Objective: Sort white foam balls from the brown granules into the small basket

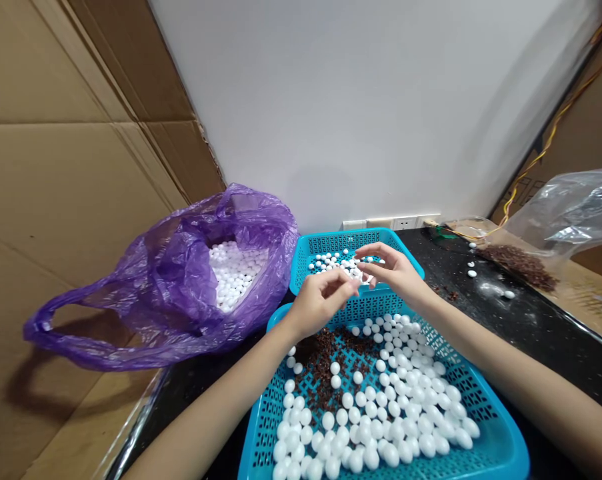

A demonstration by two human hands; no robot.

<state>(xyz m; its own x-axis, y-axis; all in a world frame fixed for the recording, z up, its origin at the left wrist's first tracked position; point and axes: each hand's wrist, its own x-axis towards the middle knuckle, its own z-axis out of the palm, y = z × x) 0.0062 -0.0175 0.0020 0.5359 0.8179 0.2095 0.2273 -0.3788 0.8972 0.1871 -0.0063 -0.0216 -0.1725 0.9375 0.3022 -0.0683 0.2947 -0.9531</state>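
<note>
My left hand (322,301) hovers over the back edge of the near blue basket, thumb and fingers pinched together. Whatever is at those fingertips is too small to make out. Close beside it, my right hand (391,272) is held above the far blue basket (405,257), its fingers curved and apart. White pieces (325,263) lie in that far basket, partly hidden by my hands. Below my forearms, the near blue basket (501,427) holds many round white balls (405,413) and a patch of small dark brown, flower-like pieces (325,367).
A purple plastic bag (155,300) on the left lies open with white balls (235,273) inside. To the right, a few white pieces (472,273) rest on the black tabletop (461,313), near a brown heap (521,265) and a clear plastic bag (575,207). Sockets (405,223) line the wall.
</note>
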